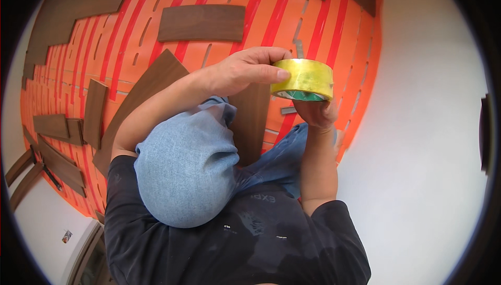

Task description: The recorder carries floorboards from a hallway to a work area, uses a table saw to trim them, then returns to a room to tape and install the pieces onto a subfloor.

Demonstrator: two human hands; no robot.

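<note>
A wide roll of clear yellowish packing tape (300, 76) with a green core is held up in front of my knees. My left hand (245, 71) reaches over to its left side, thumb against the tape's surface and fingers curled behind it. My right hand (317, 113) grips the roll from below, its fingers partly hidden by the tape. My bent left knee in blue denim (185, 167) lies beneath my left arm.
Brown planks (201, 24) lie on orange underlay (355, 76) with red stripes, some stacked at the left (57, 128). A long plank (245, 123) is under my legs. A white wall (417, 128) borders the right, another wall with a frame (83, 248) the lower left.
</note>
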